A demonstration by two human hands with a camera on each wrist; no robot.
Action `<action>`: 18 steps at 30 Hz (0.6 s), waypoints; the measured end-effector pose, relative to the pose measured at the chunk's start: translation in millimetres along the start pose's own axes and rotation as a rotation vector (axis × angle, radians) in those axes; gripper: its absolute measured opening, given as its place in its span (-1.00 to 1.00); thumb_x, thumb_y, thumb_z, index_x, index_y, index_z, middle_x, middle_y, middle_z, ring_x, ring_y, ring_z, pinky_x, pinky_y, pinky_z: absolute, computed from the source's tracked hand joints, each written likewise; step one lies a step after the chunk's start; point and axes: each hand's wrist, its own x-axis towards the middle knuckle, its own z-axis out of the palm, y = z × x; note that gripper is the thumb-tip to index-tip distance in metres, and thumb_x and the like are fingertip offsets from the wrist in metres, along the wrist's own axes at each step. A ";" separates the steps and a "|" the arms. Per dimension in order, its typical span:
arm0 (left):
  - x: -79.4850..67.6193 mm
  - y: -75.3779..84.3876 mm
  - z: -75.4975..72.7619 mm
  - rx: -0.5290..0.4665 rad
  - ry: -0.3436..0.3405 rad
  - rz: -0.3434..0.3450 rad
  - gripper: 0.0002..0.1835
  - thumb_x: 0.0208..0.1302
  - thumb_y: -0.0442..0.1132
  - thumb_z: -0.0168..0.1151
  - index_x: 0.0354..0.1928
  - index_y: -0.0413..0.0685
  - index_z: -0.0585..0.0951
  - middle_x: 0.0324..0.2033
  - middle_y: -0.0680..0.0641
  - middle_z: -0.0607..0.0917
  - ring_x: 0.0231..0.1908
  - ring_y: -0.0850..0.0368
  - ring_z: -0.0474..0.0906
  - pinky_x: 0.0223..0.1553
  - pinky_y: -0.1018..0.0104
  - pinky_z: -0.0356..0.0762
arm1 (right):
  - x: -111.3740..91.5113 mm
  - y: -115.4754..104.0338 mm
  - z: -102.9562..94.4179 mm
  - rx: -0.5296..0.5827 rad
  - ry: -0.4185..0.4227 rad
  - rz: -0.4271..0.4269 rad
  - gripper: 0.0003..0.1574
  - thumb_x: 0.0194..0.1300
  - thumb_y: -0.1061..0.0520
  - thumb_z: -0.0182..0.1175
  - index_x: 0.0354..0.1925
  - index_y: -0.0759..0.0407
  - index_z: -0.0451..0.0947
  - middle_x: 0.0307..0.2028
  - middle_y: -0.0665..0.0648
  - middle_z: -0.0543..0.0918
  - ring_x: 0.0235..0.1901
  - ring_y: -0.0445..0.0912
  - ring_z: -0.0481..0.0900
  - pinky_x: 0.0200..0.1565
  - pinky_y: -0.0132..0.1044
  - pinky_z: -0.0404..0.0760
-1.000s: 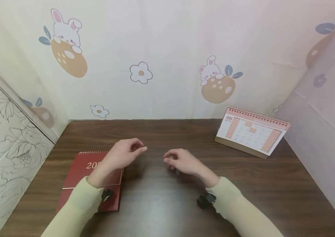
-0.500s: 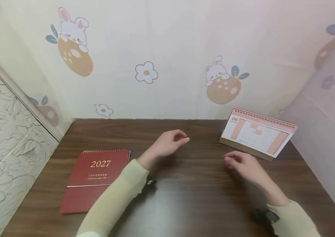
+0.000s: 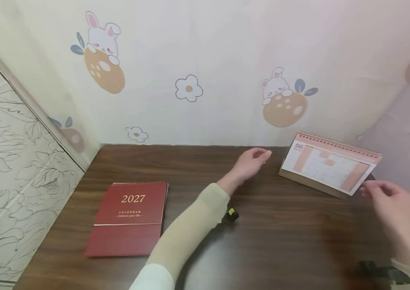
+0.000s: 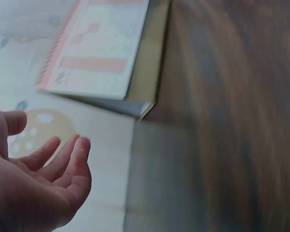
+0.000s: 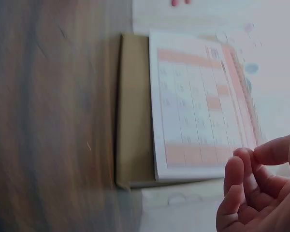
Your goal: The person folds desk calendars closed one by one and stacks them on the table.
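Observation:
A desk calendar [image 3: 329, 164] with a pink top band, wire binding and a brown base stands upright at the back right of the table, showing "06". To its left, a short gap away, my left hand [image 3: 250, 163] hovers with loosely bent fingers and nothing in them. My right hand [image 3: 395, 205] is beside the calendar's right edge, fingers lightly bent. In the right wrist view, the thumb and fingertips of this hand [image 5: 261, 186] come near each other and overlap the edge of the calendar page [image 5: 193, 106]. The left wrist view shows the calendar [image 4: 99, 58] beyond the spread fingers.
A red 2027 calendar [image 3: 128, 237] with wire binding lies flat on the left of the brown wooden table [image 3: 263, 249]. Behind the table hangs a pale curtain [image 3: 219, 52] printed with rabbits and flowers. A white panel with flower line drawings [image 3: 19, 161] borders the left side.
Both hands have moved right from the table's middle, the left to the desk calendar's left side, the right to its right edge. The red calendar is uncovered by the left arm. The view has shifted.

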 end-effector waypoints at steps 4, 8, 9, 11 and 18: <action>8.5 11.9 30.1 0.019 0.030 -0.024 -0.54 0.44 0.18 0.09 0.16 0.07 0.62 0.00 0.13 0.68 0.03 0.26 0.57 0.03 0.32 0.51 | 14.3 3.6 -14.6 0.102 0.084 0.069 -0.74 0.52 0.08 0.00 -0.30 -0.24 0.52 -0.53 -0.47 0.54 -0.46 -0.52 0.48 -0.47 -0.60 0.39; 15.7 25.5 46.2 0.052 0.040 -0.034 -0.50 0.46 0.20 0.04 0.25 0.10 0.56 0.14 0.16 0.62 0.17 0.28 0.49 0.15 0.31 0.44 | 24.8 1.0 -19.7 0.039 0.107 0.157 -0.88 0.53 -0.08 -0.04 -0.14 -0.31 0.45 -0.41 -0.49 0.45 -0.38 -0.45 0.40 -0.36 -0.50 0.35; 17.4 28.4 48.4 0.059 0.040 -0.034 -0.48 0.46 0.20 0.03 0.27 0.10 0.54 0.17 0.16 0.60 0.19 0.28 0.47 0.17 0.31 0.42 | 27.0 -0.5 -20.6 0.014 0.099 0.169 -0.81 0.53 -0.14 -0.06 -0.02 -0.30 0.47 -0.36 -0.46 0.45 -0.36 -0.43 0.39 -0.33 -0.45 0.34; 21.0 33.2 51.5 0.060 0.034 -0.037 -0.46 0.46 0.21 0.01 0.32 0.11 0.50 0.21 0.17 0.57 0.23 0.28 0.44 0.20 0.30 0.39 | 32.4 -3.4 -21.4 0.013 0.071 0.172 -0.54 0.52 -0.20 -0.06 0.25 -0.16 0.45 -0.32 -0.47 0.45 -0.34 -0.43 0.39 -0.31 -0.45 0.35; 30.6 40.3 53.8 0.046 0.013 -0.029 -0.41 0.47 0.20 -0.02 0.40 0.09 0.40 0.31 0.15 0.48 0.29 0.25 0.38 0.26 0.28 0.34 | 50.0 -16.8 -15.8 0.053 -0.045 0.177 0.08 0.42 -0.44 -0.11 0.51 0.30 0.04 0.17 -0.03 0.53 -0.28 -0.46 0.40 0.00 -0.36 0.48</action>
